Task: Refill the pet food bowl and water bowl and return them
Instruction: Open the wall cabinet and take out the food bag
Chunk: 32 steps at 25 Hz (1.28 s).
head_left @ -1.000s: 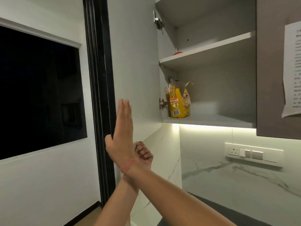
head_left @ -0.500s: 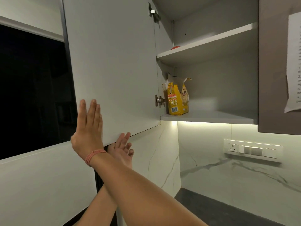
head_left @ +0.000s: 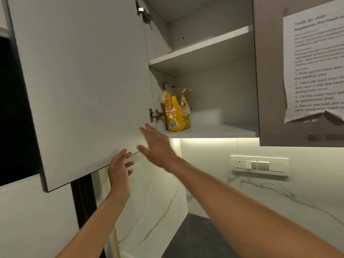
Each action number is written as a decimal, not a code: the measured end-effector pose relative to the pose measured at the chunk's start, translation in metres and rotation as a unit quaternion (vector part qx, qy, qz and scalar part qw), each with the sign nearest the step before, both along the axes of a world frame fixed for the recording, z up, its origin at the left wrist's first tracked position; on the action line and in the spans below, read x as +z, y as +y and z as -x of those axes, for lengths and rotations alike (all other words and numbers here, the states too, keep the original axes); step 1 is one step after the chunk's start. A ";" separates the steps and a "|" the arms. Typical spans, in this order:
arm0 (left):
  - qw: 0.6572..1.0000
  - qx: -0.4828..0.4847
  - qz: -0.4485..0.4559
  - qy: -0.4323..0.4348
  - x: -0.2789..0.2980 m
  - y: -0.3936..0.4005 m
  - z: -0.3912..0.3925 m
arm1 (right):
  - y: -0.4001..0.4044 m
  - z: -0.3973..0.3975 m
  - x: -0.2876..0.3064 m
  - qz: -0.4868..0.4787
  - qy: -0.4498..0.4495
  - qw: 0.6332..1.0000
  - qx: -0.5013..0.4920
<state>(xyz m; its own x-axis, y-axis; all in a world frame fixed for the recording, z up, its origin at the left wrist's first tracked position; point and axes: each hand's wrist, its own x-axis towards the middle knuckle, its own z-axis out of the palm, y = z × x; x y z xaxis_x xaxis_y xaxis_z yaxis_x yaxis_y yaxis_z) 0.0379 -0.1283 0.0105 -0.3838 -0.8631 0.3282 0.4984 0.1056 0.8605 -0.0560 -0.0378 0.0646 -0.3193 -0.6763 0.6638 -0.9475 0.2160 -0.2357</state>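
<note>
Wide pale cabinet door (head_left: 80, 86) swung open, filling the upper left, hinged at its right edge to the open cabinet. Marble-veined wall (head_left: 214, 192) below, lit by a warm strip under the cabinet, with a dark counter (head_left: 195, 237) at its foot. Two shelves inside: lower shelf (head_left: 219, 131) carrying the pet food bag, upper shelf (head_left: 201, 46) with a small red thing barely showing at its left end. Brown closed door (head_left: 270, 90) to the right, printed instruction sheet (head_left: 314, 67) stuck on it, bottom edge curling. White socket and switch panel (head_left: 259, 165) on the wall under it. Right hand (head_left: 156, 144) raised, fingers spread and empty, blurred, just below the lower shelf's front edge, near the bag but apart from it. Left hand (head_left: 119, 170) spread too, fingertips touching the bottom edge of the open door. Pet food bag (head_left: 176, 112), yellow with a dog printed on it, torn open at the top, upright at the left end of the lower shelf beside the door hinge (head_left: 155, 114). No bowls in view.
</note>
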 end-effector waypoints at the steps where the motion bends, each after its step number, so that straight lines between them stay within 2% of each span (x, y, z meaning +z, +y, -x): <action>1: 1.000 0.004 0.015 -0.007 -0.001 -0.002 0.009 | 0.017 0.024 0.000 -0.016 0.001 0.999 -0.046; 4: 0.996 -0.015 0.074 -0.052 0.010 0.002 0.056 | 0.056 0.089 -0.002 -0.074 0.020 0.979 -0.187; 7: 0.981 -0.036 0.163 -0.094 0.028 -0.004 0.107 | 0.078 0.142 -0.001 -0.172 0.053 0.931 -0.318; 9: 0.968 -0.033 0.218 -0.122 0.052 -0.005 0.145 | 0.081 0.163 0.006 -0.242 0.063 0.900 -0.358; 13: 0.937 -0.037 0.293 -0.187 0.095 -0.025 0.228 | 0.057 0.190 0.029 -0.289 0.021 0.898 -0.332; 17: 0.947 -0.012 0.257 -0.191 0.124 -0.043 0.294 | 0.032 0.211 0.039 -0.294 -0.063 0.906 -0.298; 24: 0.950 0.106 0.217 -0.197 0.141 -0.056 0.334 | 0.018 0.221 0.044 -0.280 -0.094 0.918 -0.265; 27: 0.944 0.138 0.247 -0.171 0.136 -0.060 0.322 | 0.020 0.220 0.042 -0.229 -0.106 0.938 -0.237; 29: 0.935 0.155 0.274 -0.163 0.131 -0.057 0.308 | 0.024 0.215 0.045 -0.153 -0.146 0.954 -0.211; 32: 0.934 0.172 0.277 -0.143 0.127 -0.045 0.273 | 0.030 0.206 0.049 -0.060 -0.199 0.959 -0.194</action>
